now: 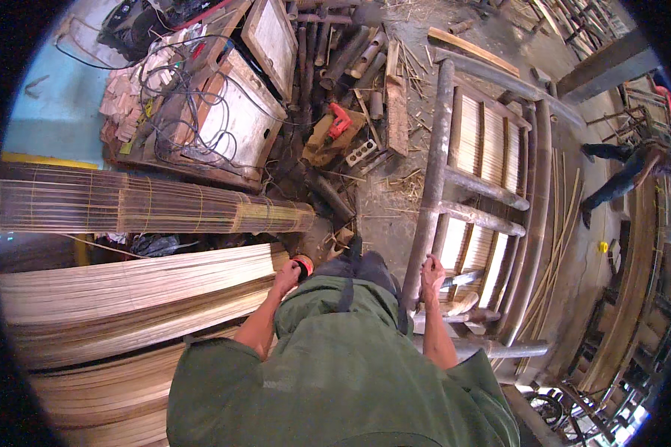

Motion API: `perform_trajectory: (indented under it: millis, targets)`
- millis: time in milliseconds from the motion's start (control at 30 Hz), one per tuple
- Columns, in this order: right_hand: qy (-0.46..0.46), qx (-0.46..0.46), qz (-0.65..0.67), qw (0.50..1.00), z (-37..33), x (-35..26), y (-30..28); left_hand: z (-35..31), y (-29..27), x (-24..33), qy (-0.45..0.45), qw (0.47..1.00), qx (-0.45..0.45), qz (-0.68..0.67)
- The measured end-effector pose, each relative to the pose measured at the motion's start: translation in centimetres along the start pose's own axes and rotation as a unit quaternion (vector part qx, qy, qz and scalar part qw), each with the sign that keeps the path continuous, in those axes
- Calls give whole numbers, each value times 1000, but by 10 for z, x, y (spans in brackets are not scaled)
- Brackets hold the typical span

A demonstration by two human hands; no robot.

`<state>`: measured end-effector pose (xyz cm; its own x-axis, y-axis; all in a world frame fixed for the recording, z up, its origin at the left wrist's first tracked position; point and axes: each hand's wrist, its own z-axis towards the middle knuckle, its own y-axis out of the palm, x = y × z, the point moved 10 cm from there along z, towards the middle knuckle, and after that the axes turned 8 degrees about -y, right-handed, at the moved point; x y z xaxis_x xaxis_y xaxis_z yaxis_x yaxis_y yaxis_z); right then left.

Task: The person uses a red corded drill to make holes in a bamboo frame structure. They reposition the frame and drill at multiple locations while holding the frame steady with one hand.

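Note:
Beside the stacked pale slats, my left hand (286, 277) is closed round a red and black object (303, 266), whose kind is too small to tell. My right hand (431, 274) has its fingers curled at the left rail of a bamboo frame (438, 127). What those fingers hold, if anything, is hidden. Just right of that hand, a dark and silver bar-shaped piece (464, 279) lies across the frame's lower part; I cannot tell whether the hand touches it. The frame has thick round poles and panels of light slats (467, 138).
Bundled slats (149, 283) fill the left, below a long rolled slat mat (179, 207). Ahead are a red power tool (339, 121), bamboo tubes (367, 56) and a worn cabinet (231, 112) with tangled cable. Another person (634, 167) is at the far right, near long bamboo strips (558, 261).

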<state>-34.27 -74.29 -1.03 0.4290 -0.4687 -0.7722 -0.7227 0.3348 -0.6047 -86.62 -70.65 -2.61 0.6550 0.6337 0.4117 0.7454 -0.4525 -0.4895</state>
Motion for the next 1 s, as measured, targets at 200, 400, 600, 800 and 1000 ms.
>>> perform_trajectory:
  millis: [200, 400, 600, 800, 1000]
  targets:
    - [18, -95, 94, 991, 75, -70, 72, -9, -32, -6, 2, 996, 41, 74]
    - [38, -173, 78, 981, 168, -81, 184, -62, 13, -37, -144, 989, 43, -8]
    - [16, -323, -39, 946, 254, -95, 345, -83, 84, 2, -322, 941, 32, -101]
    - [-362, -411, -303, 780, 333, -127, 521, -71, 118, 51, -423, 893, 28, -151]
    - [-586, -373, -422, 583, 396, -171, 668, -69, 144, 68, -500, 844, 35, -191]
